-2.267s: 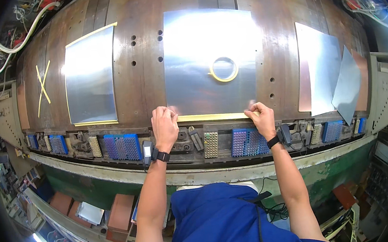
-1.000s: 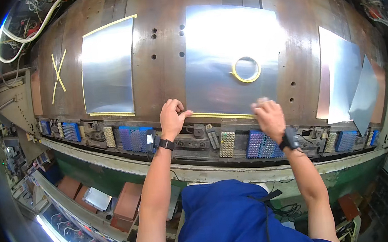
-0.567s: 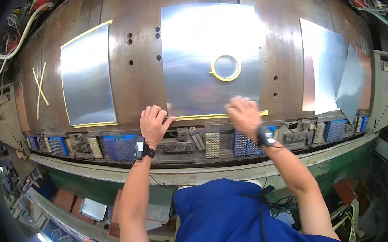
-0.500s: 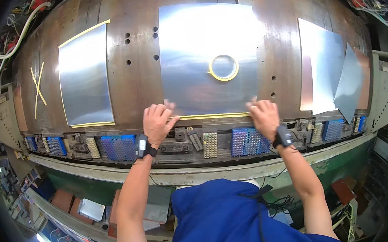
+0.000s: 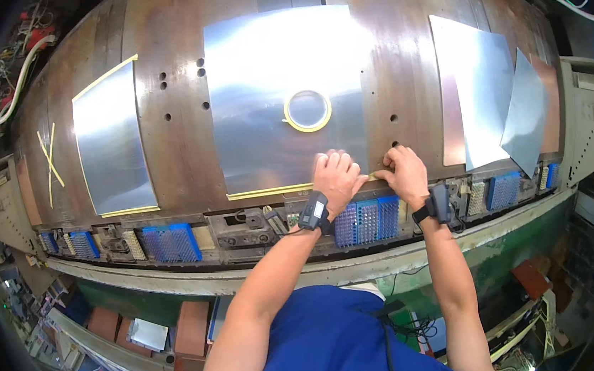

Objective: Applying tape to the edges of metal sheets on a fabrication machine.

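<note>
A shiny metal sheet [image 5: 268, 109] lies on the brown metal bed in front of me. A narrow strip of yellow tape [image 5: 262, 192] runs along its near edge. At that edge's right end my left hand [image 5: 336, 180] is closed on the tape, thumb pointing right; its fingertips are partly hidden. Close beside it, past the sheet's corner, my right hand [image 5: 407, 175] pinches the tape's end between thumb and forefinger. A short bit of tape shows between the two hands. A roll of yellow tape [image 5: 329, 114] lies flat on the sheet.
A second metal sheet with yellow taped edges [image 5: 110, 139] lies left, beside two crossed tape strips [image 5: 48, 159]. Overlapping sheets [image 5: 485, 96] lie right. Blue pin blocks [image 5: 170, 244] line the bed's front edge. Holes [image 5: 393, 117] pierce the bed.
My left hand has slid right along the near edge, from the sheet's left corner to close beside my right hand. My right hand stays at the right corner. The view has shifted a little.
</note>
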Demonstrator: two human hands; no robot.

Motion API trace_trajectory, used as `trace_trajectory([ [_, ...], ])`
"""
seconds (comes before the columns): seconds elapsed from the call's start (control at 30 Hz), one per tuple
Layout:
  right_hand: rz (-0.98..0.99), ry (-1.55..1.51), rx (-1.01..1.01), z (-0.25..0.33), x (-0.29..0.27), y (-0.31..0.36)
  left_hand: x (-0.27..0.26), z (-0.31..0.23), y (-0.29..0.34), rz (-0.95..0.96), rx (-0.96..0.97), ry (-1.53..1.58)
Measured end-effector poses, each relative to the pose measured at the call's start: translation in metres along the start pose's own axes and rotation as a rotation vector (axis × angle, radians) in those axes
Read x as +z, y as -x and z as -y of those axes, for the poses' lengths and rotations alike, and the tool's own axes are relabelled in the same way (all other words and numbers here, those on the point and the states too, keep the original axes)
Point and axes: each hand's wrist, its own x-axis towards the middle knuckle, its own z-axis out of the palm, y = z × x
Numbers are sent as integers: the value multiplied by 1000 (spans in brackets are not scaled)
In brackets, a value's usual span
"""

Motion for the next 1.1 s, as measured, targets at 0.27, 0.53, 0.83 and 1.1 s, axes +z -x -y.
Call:
trace_trajectory([
  [0.27,-371,118,-516,85,4,-85,-55,40,-1,-258,-362,241],
  [0.53,120,-478,-543,131,-6,-62,-115,91,14,-436,-690,1187],
  [0.83,58,-352,-335,124,-55,-47,-224,209,43,-947,-834,557],
  [1.1,-190,-533,69,112,-42,-94,-301,224,55,-1289,-800,529],
])
